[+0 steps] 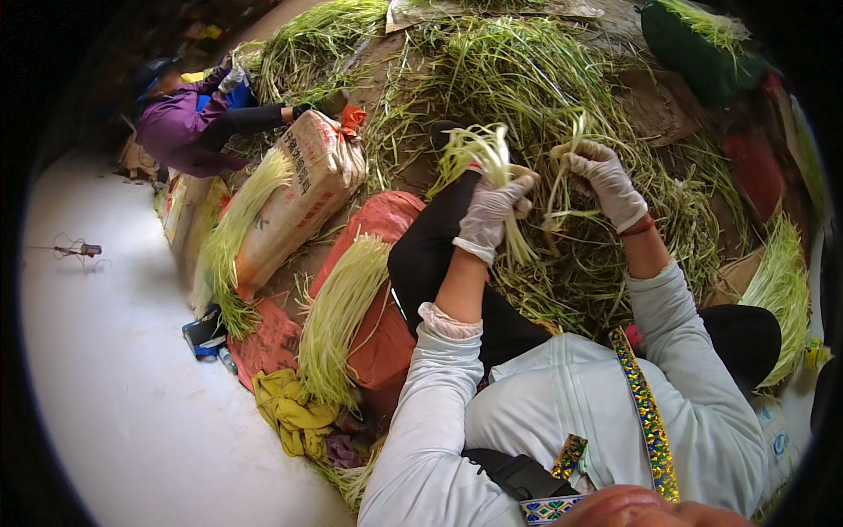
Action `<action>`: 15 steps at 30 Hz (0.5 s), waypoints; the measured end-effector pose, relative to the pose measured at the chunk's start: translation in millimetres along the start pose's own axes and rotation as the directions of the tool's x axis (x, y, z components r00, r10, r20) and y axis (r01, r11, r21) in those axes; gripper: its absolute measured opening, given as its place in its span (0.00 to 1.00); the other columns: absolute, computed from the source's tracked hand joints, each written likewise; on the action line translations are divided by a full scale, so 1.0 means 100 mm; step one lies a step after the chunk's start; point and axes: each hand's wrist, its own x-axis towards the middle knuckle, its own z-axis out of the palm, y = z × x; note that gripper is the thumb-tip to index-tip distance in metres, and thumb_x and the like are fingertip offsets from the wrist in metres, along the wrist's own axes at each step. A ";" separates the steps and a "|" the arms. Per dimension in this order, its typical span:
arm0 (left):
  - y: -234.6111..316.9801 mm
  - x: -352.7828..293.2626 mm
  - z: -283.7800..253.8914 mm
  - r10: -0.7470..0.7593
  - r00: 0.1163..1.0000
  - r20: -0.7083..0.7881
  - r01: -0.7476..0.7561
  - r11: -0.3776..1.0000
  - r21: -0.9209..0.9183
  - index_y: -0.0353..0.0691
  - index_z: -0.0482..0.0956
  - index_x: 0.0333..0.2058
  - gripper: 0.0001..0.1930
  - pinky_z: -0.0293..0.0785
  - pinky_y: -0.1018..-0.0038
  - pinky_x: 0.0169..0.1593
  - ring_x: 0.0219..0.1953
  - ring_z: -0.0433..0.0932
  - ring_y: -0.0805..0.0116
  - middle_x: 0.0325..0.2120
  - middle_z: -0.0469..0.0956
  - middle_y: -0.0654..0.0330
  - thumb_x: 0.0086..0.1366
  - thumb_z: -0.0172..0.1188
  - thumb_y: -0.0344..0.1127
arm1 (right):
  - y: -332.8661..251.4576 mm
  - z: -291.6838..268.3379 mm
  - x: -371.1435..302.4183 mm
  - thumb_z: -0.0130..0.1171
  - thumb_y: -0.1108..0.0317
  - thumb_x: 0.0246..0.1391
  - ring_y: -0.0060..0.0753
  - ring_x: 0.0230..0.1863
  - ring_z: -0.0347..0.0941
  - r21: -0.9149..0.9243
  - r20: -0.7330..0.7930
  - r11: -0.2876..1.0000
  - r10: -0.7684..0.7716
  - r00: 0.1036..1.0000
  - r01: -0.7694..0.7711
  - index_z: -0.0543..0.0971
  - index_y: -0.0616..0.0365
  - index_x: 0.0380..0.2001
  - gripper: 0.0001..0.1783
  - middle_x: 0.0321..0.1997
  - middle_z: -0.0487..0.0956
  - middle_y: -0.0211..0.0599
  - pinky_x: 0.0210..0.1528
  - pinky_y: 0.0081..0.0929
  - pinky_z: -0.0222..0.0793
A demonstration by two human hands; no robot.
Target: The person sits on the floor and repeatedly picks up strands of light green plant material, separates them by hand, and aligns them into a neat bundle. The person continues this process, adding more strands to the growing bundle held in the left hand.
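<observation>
My left hand, in a thin whitish glove, is closed round a small bundle of long pale-green vegetable stalks. The stalks stick out above and below the fist. To its right, my gloved right hand pinches a few thin stalks that hang down from the fingers. The two hands are apart, raised over a large loose heap of green stalks on the floor. The exact kind of vegetable cannot be made out.
Left of my leg, a sorted bundle lies on a red sack; another bundle rests on a printed whitish sack. At far left, a person in purple handles stalks. More stalks lie right; yellow-green cloth lies lower left.
</observation>
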 end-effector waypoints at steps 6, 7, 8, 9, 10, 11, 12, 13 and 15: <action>-0.17 -0.03 0.07 -0.078 0.996 0.041 0.076 0.995 0.058 0.41 0.76 0.30 0.06 0.66 0.83 0.19 0.15 0.69 0.79 0.19 0.74 0.66 0.54 0.64 0.29 | 0.09 0.20 0.04 0.61 0.66 0.50 0.10 0.20 0.65 -0.077 0.047 0.994 0.077 0.996 -0.073 0.79 0.58 0.39 0.13 0.25 0.76 0.22 0.20 0.11 0.59; -0.14 -0.01 0.04 -0.047 0.999 0.023 0.045 0.995 0.091 0.41 0.75 0.30 0.06 0.66 0.83 0.18 0.15 0.69 0.79 0.19 0.74 0.65 0.54 0.63 0.29 | 0.10 0.21 0.06 0.61 0.65 0.50 0.10 0.19 0.63 -0.038 0.064 0.997 0.066 0.996 -0.064 0.78 0.59 0.40 0.15 0.24 0.76 0.22 0.20 0.10 0.58; -0.14 -0.01 0.03 -0.014 1.000 0.010 0.013 0.993 0.114 0.41 0.75 0.30 0.06 0.65 0.84 0.18 0.15 0.69 0.79 0.19 0.75 0.65 0.54 0.63 0.28 | 0.10 0.20 0.07 0.61 0.64 0.50 0.10 0.17 0.62 0.014 0.109 0.999 0.040 0.993 -0.042 0.77 0.60 0.42 0.17 0.23 0.75 0.21 0.19 0.10 0.57; -0.13 -0.01 0.02 -0.044 0.999 0.012 0.042 0.992 0.117 0.41 0.76 0.30 0.06 0.65 0.84 0.18 0.15 0.69 0.79 0.20 0.75 0.65 0.54 0.63 0.28 | 0.11 0.17 0.07 0.60 0.64 0.50 0.10 0.17 0.62 0.084 0.094 0.994 0.057 0.994 -0.065 0.77 0.60 0.43 0.17 0.24 0.75 0.21 0.19 0.10 0.57; -0.12 -0.02 0.00 -0.069 0.997 0.017 0.066 0.991 0.115 0.41 0.76 0.30 0.06 0.65 0.84 0.18 0.15 0.69 0.79 0.20 0.75 0.65 0.54 0.63 0.29 | 0.11 0.14 0.07 0.60 0.64 0.50 0.10 0.17 0.62 0.170 0.108 0.983 0.051 0.993 -0.070 0.76 0.61 0.43 0.18 0.24 0.75 0.21 0.19 0.10 0.57; -0.11 -0.03 -0.01 -0.092 0.995 0.021 0.089 0.989 0.117 0.41 0.76 0.30 0.06 0.65 0.84 0.18 0.15 0.69 0.79 0.20 0.75 0.65 0.54 0.63 0.29 | 0.11 0.11 0.08 0.60 0.64 0.51 0.10 0.18 0.62 0.255 0.123 0.964 0.043 0.991 -0.073 0.76 0.62 0.44 0.18 0.24 0.75 0.21 0.19 0.10 0.58; -0.09 -0.02 -0.02 -0.131 0.991 0.031 0.126 0.982 0.142 0.41 0.76 0.31 0.07 0.66 0.84 0.19 0.16 0.70 0.79 0.21 0.76 0.65 0.53 0.64 0.29 | 0.11 0.09 0.11 0.60 0.66 0.50 0.10 0.19 0.63 0.219 0.091 0.971 0.083 0.992 -0.101 0.76 0.64 0.43 0.18 0.26 0.75 0.22 0.20 0.10 0.58; -0.09 -0.02 -0.01 -0.129 0.991 0.032 0.124 0.983 0.133 0.42 0.76 0.31 0.07 0.66 0.84 0.19 0.16 0.70 0.79 0.21 0.76 0.65 0.53 0.64 0.30 | 0.13 0.08 0.12 0.60 0.66 0.50 0.11 0.19 0.64 0.198 0.088 0.976 0.077 0.993 -0.093 0.76 0.64 0.42 0.17 0.26 0.76 0.23 0.20 0.10 0.58; -0.10 -0.01 0.02 -0.134 0.991 0.014 0.131 0.983 0.125 0.42 0.77 0.31 0.07 0.66 0.84 0.19 0.16 0.70 0.80 0.21 0.76 0.65 0.54 0.64 0.30 | 0.16 0.07 0.14 0.60 0.66 0.50 0.12 0.19 0.65 0.166 0.085 0.983 0.064 0.994 -0.078 0.77 0.64 0.40 0.16 0.26 0.76 0.24 0.20 0.10 0.59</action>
